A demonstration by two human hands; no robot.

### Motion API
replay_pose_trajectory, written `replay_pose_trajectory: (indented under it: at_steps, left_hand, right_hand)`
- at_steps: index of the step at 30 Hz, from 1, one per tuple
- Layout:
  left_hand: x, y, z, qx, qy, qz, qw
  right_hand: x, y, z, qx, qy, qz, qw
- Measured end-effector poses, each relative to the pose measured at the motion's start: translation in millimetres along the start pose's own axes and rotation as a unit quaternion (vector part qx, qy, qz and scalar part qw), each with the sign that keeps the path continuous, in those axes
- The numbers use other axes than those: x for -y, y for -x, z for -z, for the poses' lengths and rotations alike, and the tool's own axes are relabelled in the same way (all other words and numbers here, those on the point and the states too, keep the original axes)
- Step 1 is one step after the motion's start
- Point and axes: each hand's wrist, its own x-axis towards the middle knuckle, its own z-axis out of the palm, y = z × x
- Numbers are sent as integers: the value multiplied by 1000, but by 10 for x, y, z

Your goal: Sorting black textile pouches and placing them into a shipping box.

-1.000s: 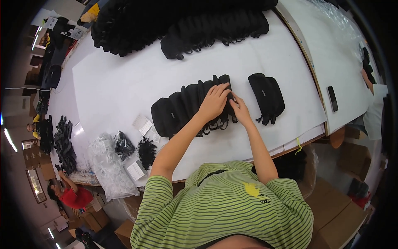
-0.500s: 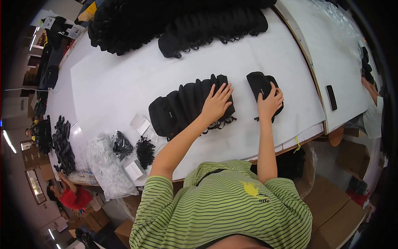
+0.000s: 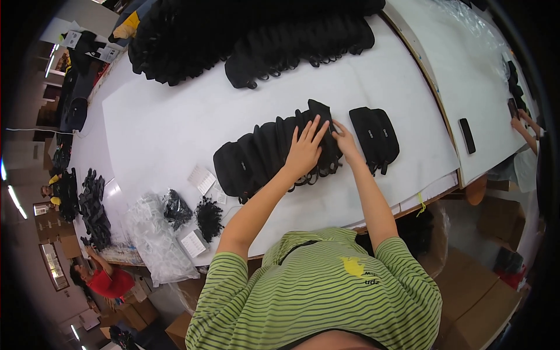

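Observation:
A row of overlapping black fabric pouches [image 3: 256,154] with small loops along the near edge lies in front of me on the white table. My left hand [image 3: 304,153] rests on its right part, fingers spread and holding nothing. At the right end of the row, my right hand [image 3: 348,146] has its fingers closed at the edge of the last pouch [image 3: 326,125], whose far corner stands up. The fingertips are partly hidden against the black cloth. To the right, two overlapping black pouches [image 3: 375,137] lie flat and untouched.
A longer row of black pouches [image 3: 300,49] and a large black pile [image 3: 175,41] lie at the far side. Left are a clear plastic bag [image 3: 154,233], small black parts [image 3: 209,219] and white cards [image 3: 201,179]. A phone [image 3: 466,136] lies right, near another person's hands [image 3: 519,123].
My right hand has left the separate pouches and moved left to the end of the row. Another pouch now shows beside the first there. My left hand stays on the row.

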Motion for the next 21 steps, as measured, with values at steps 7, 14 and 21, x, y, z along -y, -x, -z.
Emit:
replay_pose_trajectory:
  at_steps: [7, 14, 21]
  left_hand:
    - [-25, -5, -23, 19, -49, -41, 998]
    - [252, 160, 331, -163, 73, 96, 979]
    - [1269, 1780, 627, -251, -98, 474, 838]
  right_hand:
    - [-458, -220, 140, -33, 153, 92, 983]
    - [-166, 68, 183, 52, 16, 37, 998]
    - [13, 422, 117, 71, 25, 51, 996]
